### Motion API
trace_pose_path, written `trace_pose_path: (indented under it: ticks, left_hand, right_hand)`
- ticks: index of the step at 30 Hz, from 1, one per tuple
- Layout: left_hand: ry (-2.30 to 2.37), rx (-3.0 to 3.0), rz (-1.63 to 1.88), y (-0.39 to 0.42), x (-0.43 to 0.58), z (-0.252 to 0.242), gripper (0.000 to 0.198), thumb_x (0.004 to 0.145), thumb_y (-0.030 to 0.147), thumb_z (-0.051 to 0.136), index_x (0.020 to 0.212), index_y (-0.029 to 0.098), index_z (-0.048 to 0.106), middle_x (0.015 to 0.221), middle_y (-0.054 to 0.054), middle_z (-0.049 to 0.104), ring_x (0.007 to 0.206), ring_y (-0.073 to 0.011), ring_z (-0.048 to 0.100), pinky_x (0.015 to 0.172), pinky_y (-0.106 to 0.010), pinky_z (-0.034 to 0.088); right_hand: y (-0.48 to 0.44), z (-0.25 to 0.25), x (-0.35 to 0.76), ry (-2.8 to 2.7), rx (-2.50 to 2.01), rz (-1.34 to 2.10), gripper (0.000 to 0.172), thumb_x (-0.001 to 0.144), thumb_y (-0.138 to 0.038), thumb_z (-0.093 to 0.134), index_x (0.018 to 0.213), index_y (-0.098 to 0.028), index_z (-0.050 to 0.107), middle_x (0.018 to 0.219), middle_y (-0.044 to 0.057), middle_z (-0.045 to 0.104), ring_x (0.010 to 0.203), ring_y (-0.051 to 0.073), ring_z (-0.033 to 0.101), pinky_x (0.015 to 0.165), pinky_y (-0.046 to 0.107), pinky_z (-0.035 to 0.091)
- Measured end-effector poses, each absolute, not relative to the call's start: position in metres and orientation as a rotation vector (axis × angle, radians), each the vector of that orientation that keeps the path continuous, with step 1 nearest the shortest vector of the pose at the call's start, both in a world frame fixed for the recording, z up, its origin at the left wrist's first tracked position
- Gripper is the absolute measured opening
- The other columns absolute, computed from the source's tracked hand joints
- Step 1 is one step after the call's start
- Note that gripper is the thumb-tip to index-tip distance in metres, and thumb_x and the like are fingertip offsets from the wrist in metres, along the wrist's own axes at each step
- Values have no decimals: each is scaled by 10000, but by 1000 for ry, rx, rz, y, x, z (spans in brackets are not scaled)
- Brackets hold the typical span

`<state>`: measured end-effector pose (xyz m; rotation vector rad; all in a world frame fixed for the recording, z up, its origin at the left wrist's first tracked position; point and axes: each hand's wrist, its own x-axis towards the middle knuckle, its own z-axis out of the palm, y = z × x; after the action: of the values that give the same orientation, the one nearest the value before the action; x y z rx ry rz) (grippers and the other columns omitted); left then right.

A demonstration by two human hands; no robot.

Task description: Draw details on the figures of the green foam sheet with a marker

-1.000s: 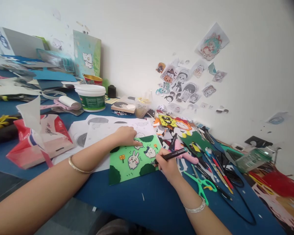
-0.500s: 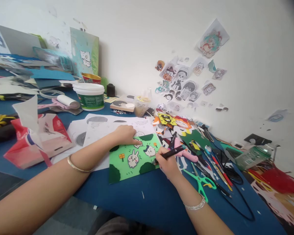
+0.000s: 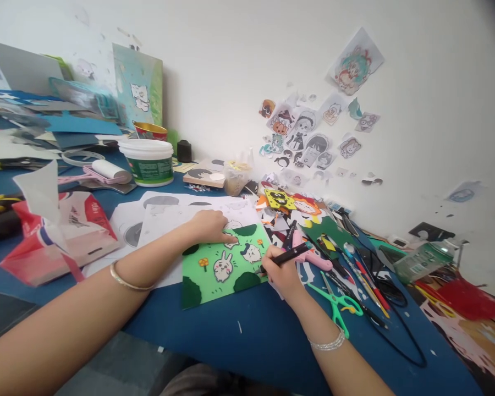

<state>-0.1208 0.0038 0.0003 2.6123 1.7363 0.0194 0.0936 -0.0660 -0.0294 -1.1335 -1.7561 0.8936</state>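
A green craft sheet (image 3: pixel 214 275) with small cartoon animals, dark green bushes and an orange flower lies on the blue table (image 3: pixel 239 335). My left hand (image 3: pixel 209 226) rests on the sheet's top edge, fingers curled and pressing it down. My right hand (image 3: pixel 282 275) is closed around a black marker (image 3: pixel 286 256), its tip touching the sheet's right edge near a dark green bush.
Green scissors (image 3: pixel 339 308), a pink tool (image 3: pixel 311 256), pens and a black cable (image 3: pixel 396 335) crowd the right side. A white tub (image 3: pixel 148 161), printed papers (image 3: pixel 169 212) and a red-and-white bag (image 3: pixel 53 231) sit to the left. Cartoon cut-outs (image 3: pixel 309 137) cover the wall.
Both hands stay almost where they were. The marker tip has shifted slightly along the sheet's right edge, and the view has drifted a little.
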Motion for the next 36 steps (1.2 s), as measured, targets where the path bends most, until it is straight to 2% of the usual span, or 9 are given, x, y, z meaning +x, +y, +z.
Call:
trace_pose_path:
  ticks: [6, 12, 15, 21, 24, 27, 36]
  left_hand:
    - [1735, 2611, 19, 5, -122, -1, 751, 663, 790, 341, 868, 147, 671, 918, -161, 649, 801, -284, 590, 604, -314, 402]
    - [1730, 2616, 11, 4, -122, 0, 732, 664, 785, 347, 843, 149, 661, 899, -153, 649, 773, -278, 589, 560, -304, 385]
    - [1731, 2611, 1, 4, -121, 1, 727, 666, 784, 347, 837, 151, 660, 890, -152, 649, 760, -273, 590, 548, -300, 377]
    - [1725, 2611, 21, 4, -121, 0, 729, 671, 775, 356, 859, 144, 670, 900, -159, 644, 786, -291, 588, 571, -322, 392]
    - [1730, 2611, 16, 5, -121, -1, 737, 668, 781, 351, 863, 146, 672, 903, -160, 645, 783, -290, 588, 575, -323, 396]
    - [1732, 2612, 9, 5, -121, -1, 737, 668, 783, 349, 862, 150, 672, 907, -159, 647, 784, -286, 590, 579, -319, 398]
    - [1734, 2609, 5, 3, -121, 0, 743, 666, 788, 342, 865, 150, 668, 919, -165, 647, 799, -283, 592, 587, -306, 395]
  right_hand:
    - [-66, -27, 94, -1741, -1153, 889, 215, 667, -217, 439, 495, -230, 311, 399, -86, 331, 408, 99, 386, 445, 220, 368]
    - [-67, -26, 94, -1717, -1154, 915, 206, 653, -217, 435, 487, -230, 313, 372, -91, 324, 365, 85, 318, 386, 209, 282]
    - [-68, -26, 95, -1700, -1165, 935, 208, 646, -212, 445, 481, -229, 319, 359, -94, 331, 355, 82, 329, 383, 205, 297]
    - [-67, -29, 98, -1652, -1161, 1005, 206, 672, -218, 462, 506, -229, 342, 334, -111, 326, 349, 87, 377, 465, 226, 425]
    - [-67, -29, 99, -1710, -1161, 941, 203, 667, -211, 458, 499, -228, 344, 349, -98, 345, 371, 93, 394, 433, 209, 377]
    - [-67, -27, 99, -1711, -1148, 912, 215, 652, -209, 445, 481, -228, 316, 366, -92, 323, 374, 87, 345, 401, 202, 317]
    - [-67, -27, 100, -1690, -1151, 976, 213, 652, -203, 439, 487, -230, 308, 362, -93, 301, 367, 85, 284, 386, 216, 252]
